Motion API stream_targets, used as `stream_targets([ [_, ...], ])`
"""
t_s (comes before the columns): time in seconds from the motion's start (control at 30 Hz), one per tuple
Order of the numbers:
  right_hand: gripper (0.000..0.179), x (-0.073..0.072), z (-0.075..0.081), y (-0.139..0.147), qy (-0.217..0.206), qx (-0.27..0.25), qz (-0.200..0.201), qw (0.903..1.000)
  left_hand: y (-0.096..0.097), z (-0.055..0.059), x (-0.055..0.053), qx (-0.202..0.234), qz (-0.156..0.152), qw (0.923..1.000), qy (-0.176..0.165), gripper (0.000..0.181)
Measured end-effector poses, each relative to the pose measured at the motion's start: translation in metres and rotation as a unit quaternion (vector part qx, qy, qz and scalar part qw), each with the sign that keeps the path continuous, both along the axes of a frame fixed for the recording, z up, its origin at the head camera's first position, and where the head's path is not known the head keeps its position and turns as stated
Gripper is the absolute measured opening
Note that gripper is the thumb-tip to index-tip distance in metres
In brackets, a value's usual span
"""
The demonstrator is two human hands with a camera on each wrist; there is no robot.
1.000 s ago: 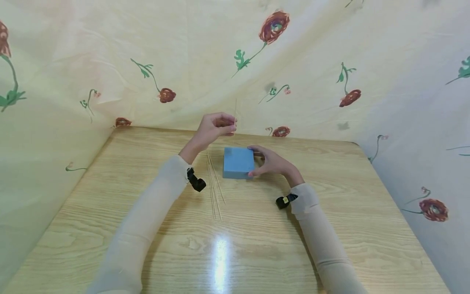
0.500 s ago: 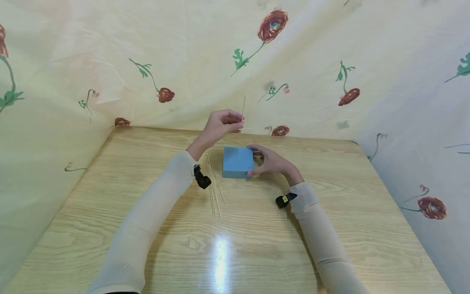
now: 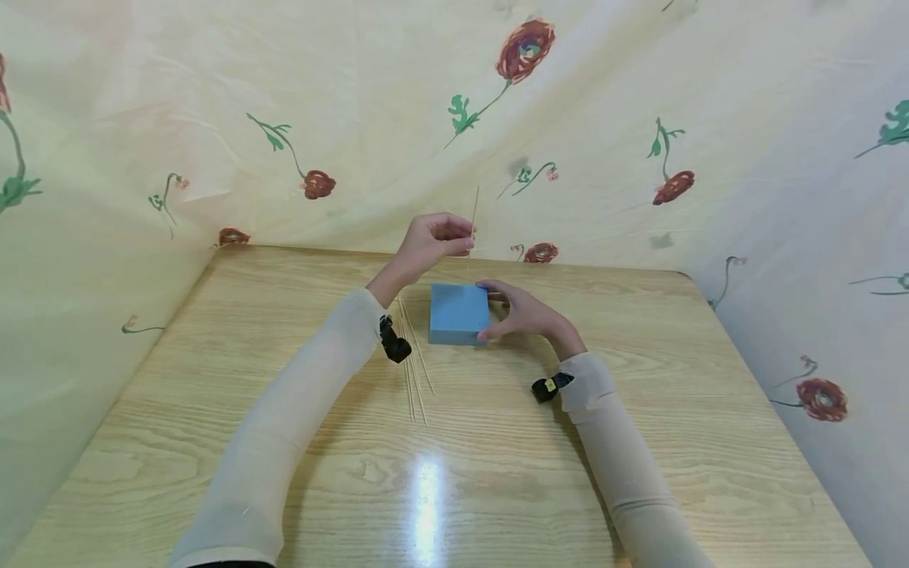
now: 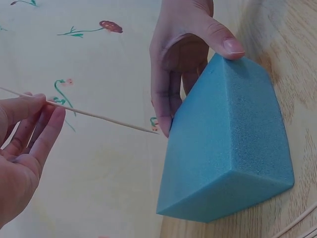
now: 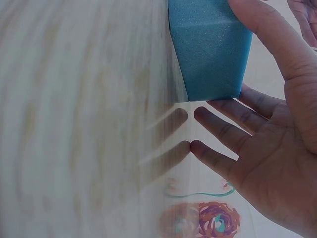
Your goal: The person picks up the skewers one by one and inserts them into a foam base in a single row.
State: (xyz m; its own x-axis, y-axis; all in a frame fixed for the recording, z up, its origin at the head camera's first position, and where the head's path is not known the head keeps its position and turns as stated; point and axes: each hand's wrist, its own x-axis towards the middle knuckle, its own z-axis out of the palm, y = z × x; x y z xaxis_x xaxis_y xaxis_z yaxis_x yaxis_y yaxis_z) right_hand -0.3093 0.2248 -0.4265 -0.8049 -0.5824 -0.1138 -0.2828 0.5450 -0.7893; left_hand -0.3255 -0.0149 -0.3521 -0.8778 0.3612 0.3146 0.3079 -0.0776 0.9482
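A blue foam block [image 3: 459, 309] lies flat on the wooden table. My right hand [image 3: 527, 311] grips its right side, thumb on the near edge and fingers at the far edge. In the right wrist view two fingers [image 5: 218, 128] are spread below the block, beside the table surface. Above and behind the block, my left hand [image 3: 435, 241] pinches a thin bamboo skewer [image 3: 475, 209] between thumb and fingertips. The skewer stands nearly upright; its pointed end [image 4: 148, 130] is apart from the foam in the left wrist view. The block's top shows no skewers in it.
Several loose skewers [image 3: 412, 363] lie on the table [image 3: 497, 473] left of the block, partly under the left wrist. A flower-patterned cloth [image 3: 398, 118] hangs behind the table and along both sides.
My left hand has moved right with the skewer, which now leans slightly to the right. The right hand and the foam block have stayed in place.
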Motion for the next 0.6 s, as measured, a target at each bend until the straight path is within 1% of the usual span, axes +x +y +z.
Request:
stream_targets([
  [0.23,0.098,-0.003,0.002,0.002,-0.002,0.000,0.001,1.0000,0.003,-0.002,-0.006,0.005,0.001,1.0000,-0.001,0.021],
  [0.5,0.098,-0.007,0.003,0.003,0.001,0.005,0.003,1.0000,0.008,-0.009,-0.013,0.011,0.014,0.9998,-0.009,0.021],
  [0.6,0.099,-0.009,0.002,0.003,0.002,0.008,0.004,1.0000,0.010,-0.010,-0.014,0.009,0.018,0.9998,-0.007,0.022],
])
